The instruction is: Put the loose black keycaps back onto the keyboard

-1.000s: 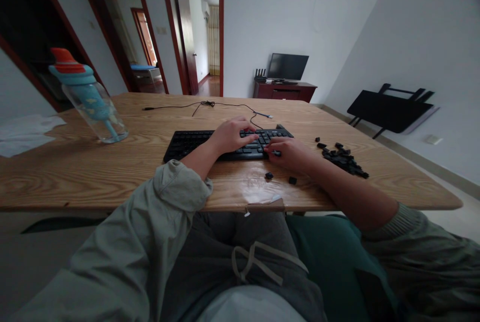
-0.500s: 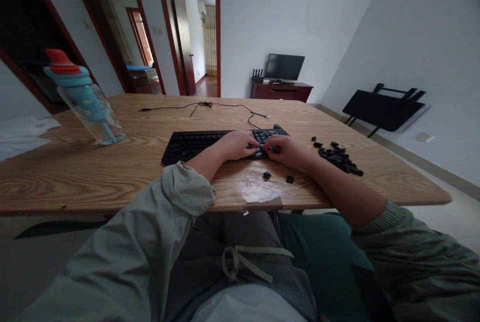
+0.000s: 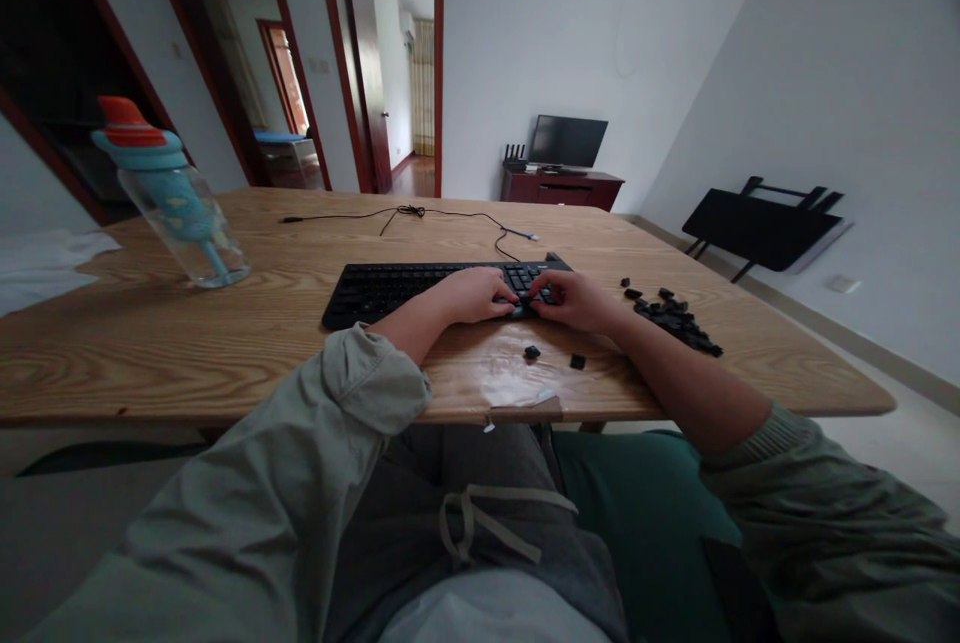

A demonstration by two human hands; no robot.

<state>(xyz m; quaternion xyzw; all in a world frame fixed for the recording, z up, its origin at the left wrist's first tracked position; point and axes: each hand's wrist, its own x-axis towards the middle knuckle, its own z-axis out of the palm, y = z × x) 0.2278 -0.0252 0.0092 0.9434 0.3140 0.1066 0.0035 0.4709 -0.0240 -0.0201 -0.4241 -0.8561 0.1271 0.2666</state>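
Observation:
A black keyboard (image 3: 360, 291) lies on the wooden table in front of me, its left part covered with keys. My left hand (image 3: 480, 293) rests over its right half, fingers curled down and thumb close to the fingertips. Just beside it, my right hand (image 3: 564, 299) bends in from the right with thumb and fingers pinched at the number keys. Whatever sits between the fingertips of either hand is too small and hidden to make out. Two loose black keycaps, a left one (image 3: 532, 352) and a right one (image 3: 577, 361), lie near the table's front edge.
A pile of black keycaps (image 3: 679, 321) spreads right of my right forearm. Behind the keyboard runs a thin black cable (image 3: 450, 211). At the left stand a clear bottle (image 3: 180, 208) and white paper (image 3: 49, 263). Clear film (image 3: 517, 388) covers the table's (image 3: 225, 353) front edge.
Both hands stay at the keyboard; the right fingertips have shifted slightly against the keys. The whole view has moved a little. The loose keycaps lie as before.

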